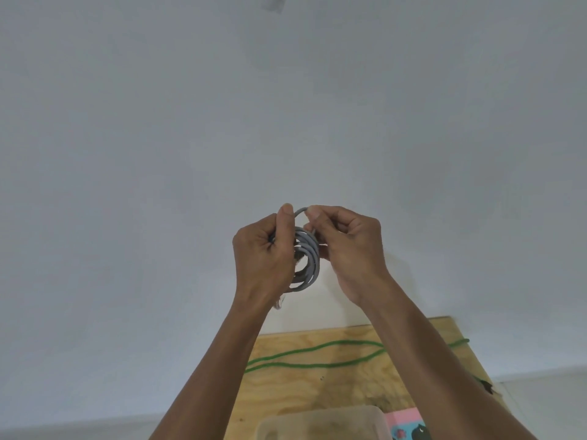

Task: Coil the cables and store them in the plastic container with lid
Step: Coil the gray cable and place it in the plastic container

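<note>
I hold a grey cable (306,258), wound into a small coil of several loops, up in front of a white wall. My left hand (265,258) grips the coil's left side, thumb up. My right hand (347,249) pinches the cable's loose end at the top of the coil. A clear plug tip hangs below my left wrist. A green cable (317,365) lies uncoiled across the wooden table (317,389) below. The clear plastic container (317,422) stands at the bottom edge, partly cut off.
A pink lid or card with a dark pattern (408,427) lies right of the container, partly under my right forearm. A dark plug (486,385) sits at the table's right edge. White wall fills the upper view.
</note>
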Motion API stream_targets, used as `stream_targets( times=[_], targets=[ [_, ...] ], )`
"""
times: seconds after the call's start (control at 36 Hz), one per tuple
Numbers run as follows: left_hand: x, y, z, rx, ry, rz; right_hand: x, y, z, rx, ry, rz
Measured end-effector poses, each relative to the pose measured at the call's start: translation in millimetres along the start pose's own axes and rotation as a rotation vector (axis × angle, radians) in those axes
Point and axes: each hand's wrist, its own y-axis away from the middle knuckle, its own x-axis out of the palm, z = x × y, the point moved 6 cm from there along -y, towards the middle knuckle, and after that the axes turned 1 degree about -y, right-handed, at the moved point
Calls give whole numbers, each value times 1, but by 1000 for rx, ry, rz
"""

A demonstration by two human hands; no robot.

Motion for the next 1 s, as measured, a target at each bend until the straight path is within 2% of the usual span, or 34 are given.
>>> stream_targets(
  times=[0.25, 0.42, 0.53, 0.58, 0.67, 0.86, 1.0],
  targets=[
    [-6, 2, 5, -69, 75, -15, 12, 9, -15, 238, -55, 256],
    [-9, 0, 13, -92, 6, -79, 15, 19, -23, 261, -75, 347],
    [-13, -1, 23, -106, -23, -174, 19, 28, -21, 248, -115, 485],
    [-13, 1, 23, -136, -9, -182, 20, 33, -17, 162, -18, 531],
    [-11, 2, 20, -162, 35, -181, 20, 39, -10, -40, 205, 509],
    [-16, -2, 22, -210, 88, -185, 20, 47, -4, -234, 378, 430],
    [-22, -4, 20, -226, 49, -216, 23, 53, -2, -487, 631, 421]
  ],
)
